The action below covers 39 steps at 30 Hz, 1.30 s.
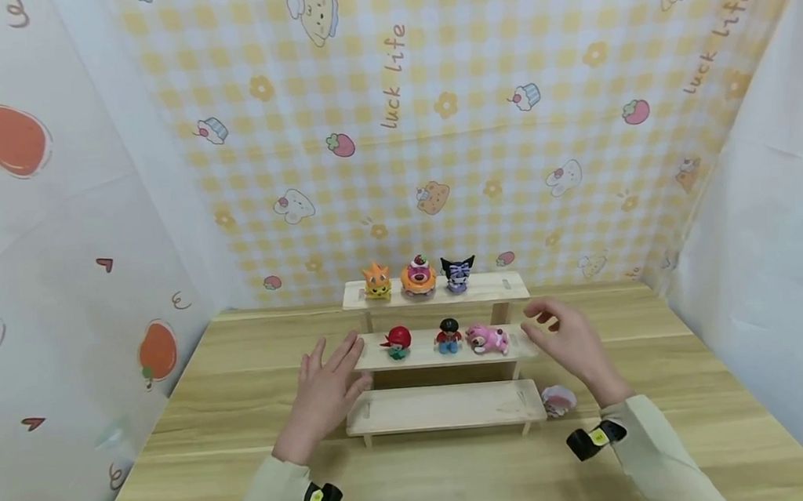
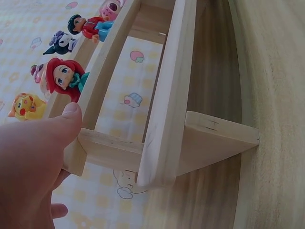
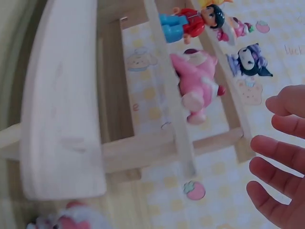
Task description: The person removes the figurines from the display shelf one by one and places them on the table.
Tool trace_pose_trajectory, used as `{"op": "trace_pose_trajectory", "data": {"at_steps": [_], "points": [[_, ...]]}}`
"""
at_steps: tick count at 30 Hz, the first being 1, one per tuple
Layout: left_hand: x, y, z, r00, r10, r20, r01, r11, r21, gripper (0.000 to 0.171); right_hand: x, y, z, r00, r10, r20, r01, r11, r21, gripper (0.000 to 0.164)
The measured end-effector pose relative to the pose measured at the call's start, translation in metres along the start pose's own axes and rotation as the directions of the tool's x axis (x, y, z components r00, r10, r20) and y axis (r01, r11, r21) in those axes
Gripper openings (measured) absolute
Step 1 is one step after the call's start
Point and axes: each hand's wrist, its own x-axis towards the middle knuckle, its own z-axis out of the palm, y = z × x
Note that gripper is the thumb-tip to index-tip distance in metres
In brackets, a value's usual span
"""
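A three-step wooden display rack stands between the hands. My left hand is at the left end of the middle shelf, its fingers straight and spread; in the left wrist view its thumb overlaps the shelf end. Closest to it is a red-haired figurine. Farther right along that shelf come a black-haired figurine in a red jacket and a pink bear figurine lying down. My right hand hovers by the shelf's right end, fingers loosely bent around nothing.
The top shelf carries a yellow figurine, a bear figurine in an orange ring and a black-eared purple figurine. In front is the lower shelf; a pink-and-white toy lies right of it on the wooden table.
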Motion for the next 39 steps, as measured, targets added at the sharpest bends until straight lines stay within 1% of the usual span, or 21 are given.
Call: {"op": "trace_pose_trajectory", "data": {"at_steps": [4,7,12,15,18,24,30,37,39], "points": [[-0.001,0.000,0.001,1.000,-0.004,-0.016,0.004,1.000,-0.016,0.066,0.013,-0.011,0.001,0.999,-0.040,0.020,0.041,0.999,-0.018,0.014],[-0.001,0.000,0.001,1.000,-0.009,-0.010,0.009,1.000,-0.022,0.069,0.024,-0.016,0.002,0.997,-0.074,0.033,0.075,0.997,-0.025,0.010],[-0.001,0.001,0.000,1.000,-0.008,-0.003,0.008,1.000,-0.020,0.073,0.045,-0.023,-0.001,0.990,-0.138,0.018,0.138,0.990,-0.032,0.006],[-0.002,0.002,0.000,1.000,-0.003,-0.010,0.003,1.000,-0.024,0.077,0.059,-0.027,-0.002,0.989,-0.149,0.010,0.150,0.988,-0.026,0.007],[-0.002,0.001,0.001,1.000,0.000,-0.014,0.000,1.000,-0.027,0.080,0.071,-0.032,-0.001,0.990,-0.141,0.002,0.141,0.990,-0.015,0.009],[-0.002,0.000,0.002,1.000,-0.002,-0.003,0.002,1.000,-0.031,0.081,0.088,-0.039,0.005,0.997,-0.071,0.029,0.071,0.997,0.022,0.019],[-0.003,0.001,0.001,1.000,0.004,-0.004,-0.004,1.000,-0.025,0.081,0.096,-0.044,0.008,0.998,-0.017,0.068,0.015,1.000,0.027,0.026],[-0.004,0.000,0.001,1.000,0.006,-0.004,-0.006,1.000,-0.020,0.080,0.104,-0.049,0.014,0.990,0.033,0.139,-0.036,0.999,0.013,0.028],[-0.004,0.000,0.001,1.000,0.008,-0.004,-0.008,1.000,-0.021,0.080,0.105,-0.050,0.016,0.988,0.036,0.152,-0.038,0.999,0.013,0.027]]}}
